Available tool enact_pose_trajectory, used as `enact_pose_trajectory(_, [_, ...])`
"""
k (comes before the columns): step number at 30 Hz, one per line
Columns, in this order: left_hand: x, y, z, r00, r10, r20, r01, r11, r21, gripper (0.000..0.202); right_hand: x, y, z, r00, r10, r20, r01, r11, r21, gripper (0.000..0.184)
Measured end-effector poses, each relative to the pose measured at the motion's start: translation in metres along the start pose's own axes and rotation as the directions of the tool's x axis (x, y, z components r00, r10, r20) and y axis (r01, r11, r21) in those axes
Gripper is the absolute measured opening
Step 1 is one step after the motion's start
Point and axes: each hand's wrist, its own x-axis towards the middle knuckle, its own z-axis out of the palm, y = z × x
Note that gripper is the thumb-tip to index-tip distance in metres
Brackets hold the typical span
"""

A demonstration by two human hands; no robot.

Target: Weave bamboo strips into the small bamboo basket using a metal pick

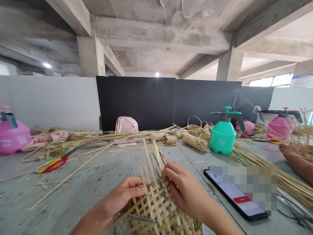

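Note:
A piece of open bamboo weaving (162, 209) is at the bottom centre, its loose strip ends (147, 155) pointing up and away from me. My left hand (119, 197) grips the left edge of the weaving, thumb on top, with its other fingers partly hidden. On the right edge, the bent fingers of my right hand (183, 186) pinch near the base of the strips; exactly which strip they hold is hidden. A slim metal tool (141, 217) sticks out below my left hand and lies across the weaving; its far end is hidden.
Yellow-and-red-handled scissors (52, 164) lie on the left. A phone (236, 195) is close on the right, near a green spray bottle (223, 133). Woven tubes (194, 142), long strips (259, 163) and pink spray bottles (14, 135) surround the work. Another person's arm (297, 163) reaches in at right.

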Motion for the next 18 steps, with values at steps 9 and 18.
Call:
enact_pose_trajectory(9, [-0.002,0.001,0.002,1.000,0.024,-0.010,-0.024,1.000,-0.011,0.033,0.002,0.003,0.003,0.999,-0.016,-0.037,0.018,0.999,0.043,0.023])
enact_pose_trajectory(18, [-0.001,0.000,0.002,0.997,0.027,-0.076,-0.029,0.999,-0.025,0.036,-0.012,-0.004,0.002,0.998,-0.046,-0.040,0.049,0.997,0.059,0.022])
